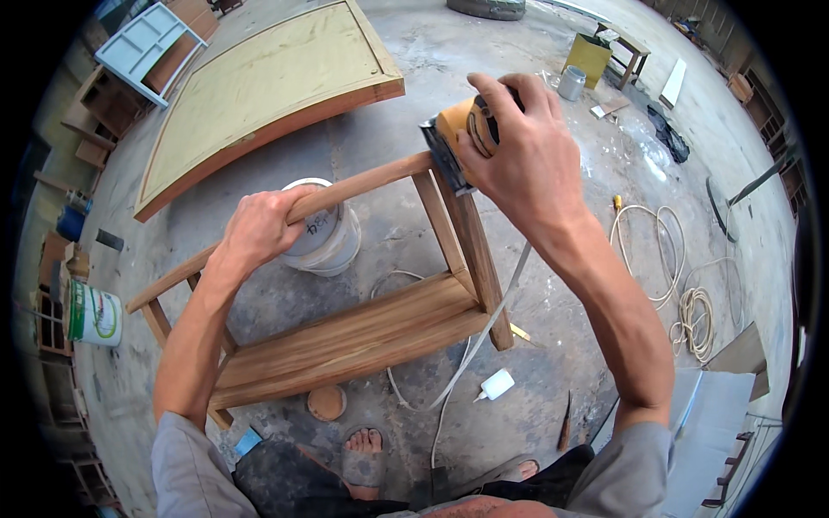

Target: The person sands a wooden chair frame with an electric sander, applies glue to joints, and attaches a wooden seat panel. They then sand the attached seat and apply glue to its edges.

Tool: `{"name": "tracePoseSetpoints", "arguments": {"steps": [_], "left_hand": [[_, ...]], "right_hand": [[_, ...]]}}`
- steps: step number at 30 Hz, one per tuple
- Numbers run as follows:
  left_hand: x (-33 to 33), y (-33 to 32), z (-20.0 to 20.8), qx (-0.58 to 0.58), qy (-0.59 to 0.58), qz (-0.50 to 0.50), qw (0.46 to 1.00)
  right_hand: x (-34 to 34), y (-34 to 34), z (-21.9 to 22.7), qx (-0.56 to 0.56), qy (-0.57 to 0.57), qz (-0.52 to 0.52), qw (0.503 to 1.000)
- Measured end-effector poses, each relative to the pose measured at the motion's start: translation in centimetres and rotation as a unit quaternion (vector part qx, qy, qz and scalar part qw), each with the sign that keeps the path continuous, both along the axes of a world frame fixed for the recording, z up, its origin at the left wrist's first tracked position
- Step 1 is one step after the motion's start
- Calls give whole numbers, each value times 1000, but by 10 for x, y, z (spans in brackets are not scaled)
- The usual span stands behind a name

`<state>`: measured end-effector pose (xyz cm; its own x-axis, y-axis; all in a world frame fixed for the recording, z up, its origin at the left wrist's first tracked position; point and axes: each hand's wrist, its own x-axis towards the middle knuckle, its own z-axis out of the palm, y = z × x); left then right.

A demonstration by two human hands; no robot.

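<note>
A brown wooden frame (345, 350), with a broad plank low down, corner posts and a long top rail (367, 180), stands tilted in front of me. My left hand (266, 226) is closed round the middle of that rail. In my right hand (534, 142) is a yellow and black power sander (462, 129), gripped from above. Its flat pad is tipped on edge at the rail's right end, by the top of the right corner post (473, 233). Whether the pad touches the wood I cannot tell. A pale cord (509, 298) runs down from the sander side.
Beyond the frame stand a white lidded bucket (332, 246) and a large curved panel (268, 86). Near my feet lie a white squeeze bottle (496, 384), a round tin (327, 402) and a pointed tool (566, 423). Coiled cable (693, 324) is at the right, a paint bucket (95, 315) at the left.
</note>
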<state>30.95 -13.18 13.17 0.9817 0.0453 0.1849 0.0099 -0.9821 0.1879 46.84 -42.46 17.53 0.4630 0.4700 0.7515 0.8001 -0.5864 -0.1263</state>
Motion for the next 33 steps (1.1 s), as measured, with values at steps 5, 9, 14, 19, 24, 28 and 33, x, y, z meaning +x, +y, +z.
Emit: {"name": "tracePoseSetpoints", "arguments": {"steps": [5,9,14,19,24,28,33], "left_hand": [[1,-1,0,1,5,1,1000],[-1,2,-1,5,14,7,1000],[1,-3,2,-3,11,12,1000],[1,0,0,8,-9,2,1000],[1,1,-3,11,-21,-8,1000],[-1,-4,1,12,-5,10,1000],[2,-3,-3,-1,-9,4,1000]], "right_hand": [[24,-3,3,16,-2,-18,1000],[-11,11,-3,-4,14,47,999],[25,3,17,-49,59,23,997],[83,-42,45,-132,158,-105,973],[106,-77,44,42,352,-69,932],[112,-44,36,47,381,12,923],[114,-42,29,114,499,46,858]]}}
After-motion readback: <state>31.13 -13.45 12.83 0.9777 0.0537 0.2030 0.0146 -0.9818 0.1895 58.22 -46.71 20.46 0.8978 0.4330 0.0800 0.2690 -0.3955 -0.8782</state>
